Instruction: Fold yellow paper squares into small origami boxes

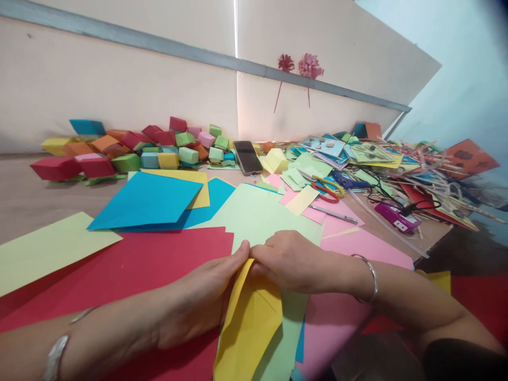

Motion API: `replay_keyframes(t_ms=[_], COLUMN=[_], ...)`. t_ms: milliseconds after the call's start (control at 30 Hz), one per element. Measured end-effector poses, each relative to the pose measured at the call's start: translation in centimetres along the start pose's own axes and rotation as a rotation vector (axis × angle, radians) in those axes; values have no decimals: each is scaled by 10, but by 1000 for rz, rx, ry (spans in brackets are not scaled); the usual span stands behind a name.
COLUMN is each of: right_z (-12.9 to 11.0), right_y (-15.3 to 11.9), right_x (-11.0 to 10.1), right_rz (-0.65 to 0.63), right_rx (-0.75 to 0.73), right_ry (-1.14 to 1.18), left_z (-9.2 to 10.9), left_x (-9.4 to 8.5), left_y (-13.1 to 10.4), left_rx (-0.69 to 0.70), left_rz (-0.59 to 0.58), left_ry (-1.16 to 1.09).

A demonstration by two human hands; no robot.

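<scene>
A folded piece of yellow paper (254, 323) is held between my two hands near the front of the table, its lower end spreading open toward me. My left hand (206, 299) grips its left side, thumb up at the top edge. My right hand (288, 262) is closed on the upper end, the knuckles touching the left thumb tip. Beneath the hands lie a light green sheet (273, 214), a red sheet (170, 259) and pink sheets (341, 317).
Blue sheets (146, 201) lie left of centre. Small coloured paper boxes (166, 138) line the back, beside a phone (247, 157). To the right are scissors (327, 190), a cutter (333, 214), a glue gun (349, 181), a purple power socket (397, 217) and piled sticks.
</scene>
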State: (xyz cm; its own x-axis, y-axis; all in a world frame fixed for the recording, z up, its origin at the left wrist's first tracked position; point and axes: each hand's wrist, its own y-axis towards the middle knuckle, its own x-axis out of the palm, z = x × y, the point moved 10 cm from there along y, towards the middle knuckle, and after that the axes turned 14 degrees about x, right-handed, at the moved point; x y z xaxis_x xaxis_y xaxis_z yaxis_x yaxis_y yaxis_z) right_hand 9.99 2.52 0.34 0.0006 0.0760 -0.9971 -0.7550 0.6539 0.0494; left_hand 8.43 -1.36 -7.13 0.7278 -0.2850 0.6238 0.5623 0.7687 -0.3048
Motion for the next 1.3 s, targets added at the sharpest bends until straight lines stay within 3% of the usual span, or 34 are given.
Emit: replay_keyframes(t_ms=[267, 367, 500, 600, 700, 900, 1033, 1167, 1300], right_z=[2, 6, 11, 12, 13, 23, 30, 28, 65], right_y=[-6, -4, -1, -1, 0, 3, 2, -6, 0], right_x=[-3, -6, -4, -5, -6, 0, -15, -38, -35], right_rz=[112, 47, -136, -152, -100, -64, 136, 336, 344], right_rx=[6, 65, 113, 103, 115, 178, 166, 22, 291], right_ry=[28, 52, 167, 247, 264, 282, 322, 565, 719], left_z=[4, 2, -2, 1, 3, 1, 3, 9, 39], left_x=[14, 12, 10, 6, 4, 7, 8, 2, -19], left_y=[-6, -6, -4, -2, -2, 0, 1, -2, 5], left_rx=[-25, -22, -51, -31, -31, -37, -34, -48, 175], left_rz=[-93, -90, -72, -13, 21, -77, -70, 29, 223], left_ry=[70, 54, 15, 10, 9, -68, -95, -44, 11])
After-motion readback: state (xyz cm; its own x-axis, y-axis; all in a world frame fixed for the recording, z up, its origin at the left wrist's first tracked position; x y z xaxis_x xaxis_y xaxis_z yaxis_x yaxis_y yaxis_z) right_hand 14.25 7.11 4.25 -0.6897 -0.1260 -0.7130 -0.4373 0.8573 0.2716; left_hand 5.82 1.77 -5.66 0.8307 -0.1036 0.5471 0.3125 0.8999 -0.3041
